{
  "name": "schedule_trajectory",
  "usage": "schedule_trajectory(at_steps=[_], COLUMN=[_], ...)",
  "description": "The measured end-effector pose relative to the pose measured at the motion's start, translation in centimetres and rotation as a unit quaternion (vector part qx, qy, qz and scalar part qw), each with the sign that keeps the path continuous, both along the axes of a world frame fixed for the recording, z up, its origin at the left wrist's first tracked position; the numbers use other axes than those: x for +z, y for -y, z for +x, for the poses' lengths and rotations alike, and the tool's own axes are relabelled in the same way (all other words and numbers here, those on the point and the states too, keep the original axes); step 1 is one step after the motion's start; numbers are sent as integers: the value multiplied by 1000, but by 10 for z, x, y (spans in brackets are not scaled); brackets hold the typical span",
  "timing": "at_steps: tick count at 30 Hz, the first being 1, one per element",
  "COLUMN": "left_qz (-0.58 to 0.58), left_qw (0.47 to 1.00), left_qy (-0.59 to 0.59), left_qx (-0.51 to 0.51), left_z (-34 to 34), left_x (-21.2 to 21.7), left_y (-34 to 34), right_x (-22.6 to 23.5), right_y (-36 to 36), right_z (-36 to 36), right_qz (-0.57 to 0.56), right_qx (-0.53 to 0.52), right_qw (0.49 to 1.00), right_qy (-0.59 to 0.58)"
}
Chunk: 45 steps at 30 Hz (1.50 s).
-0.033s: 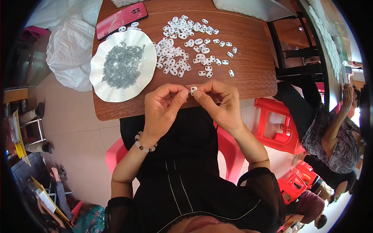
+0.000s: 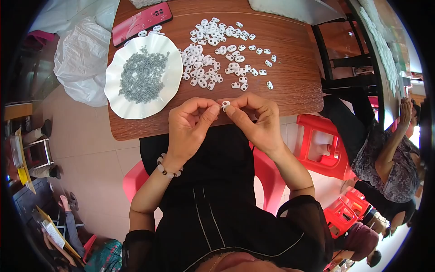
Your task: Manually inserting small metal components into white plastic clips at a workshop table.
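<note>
My left hand (image 2: 190, 124) and my right hand (image 2: 256, 120) meet just over the near edge of the brown wooden table (image 2: 294, 90). Their fingertips pinch one small white plastic piece (image 2: 225, 105) between them. A bead bracelet sits on my left wrist. Beyond my hands, several loose white plastic pieces (image 2: 213, 59) lie spread across the tabletop. To their left stands a white scalloped plate (image 2: 118, 102) heaped with small grey parts (image 2: 142, 75). What my left fingertips press against the piece is too small to tell.
A red phone (image 2: 142, 21) lies at the table's far left. A white plastic bag (image 2: 81, 59) sits on the floor to the left. Red plastic stools (image 2: 324, 145) stand to the right, where another person (image 2: 389, 158) sits.
</note>
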<state>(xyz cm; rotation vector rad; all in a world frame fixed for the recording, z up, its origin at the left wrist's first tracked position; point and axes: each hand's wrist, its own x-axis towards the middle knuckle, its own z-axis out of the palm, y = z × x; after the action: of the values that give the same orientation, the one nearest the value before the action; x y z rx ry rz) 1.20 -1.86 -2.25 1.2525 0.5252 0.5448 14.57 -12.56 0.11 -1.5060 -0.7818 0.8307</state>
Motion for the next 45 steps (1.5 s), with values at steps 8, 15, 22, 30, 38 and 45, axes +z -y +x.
schedule_trajectory(at_steps=[8,15,22,30,38,45], left_qz=[1,6,8,64,71,62], left_qw=[1000,1000,1000,998,997,997], left_qy=[-6,-8,-12,-14,-17,-30], left_qx=[-6,-5,-1,18,28,21], left_z=[-1,-2,-4,-5,-4,-5], left_x=[-1,0,-5,-8,-9,-13], left_y=[0,0,1,3,4,4], right_x=[-1,9,6,-1,-2,-7], right_y=[2,3,3,2,1,2], right_z=[0,0,-2,-3,-1,-1], right_qz=[-4,-35,-33,-15,-29,-43], right_qx=[1,15,15,10,26,30], right_qw=[1000,998,995,993,991,994], right_qy=[16,42,88,114,128,97])
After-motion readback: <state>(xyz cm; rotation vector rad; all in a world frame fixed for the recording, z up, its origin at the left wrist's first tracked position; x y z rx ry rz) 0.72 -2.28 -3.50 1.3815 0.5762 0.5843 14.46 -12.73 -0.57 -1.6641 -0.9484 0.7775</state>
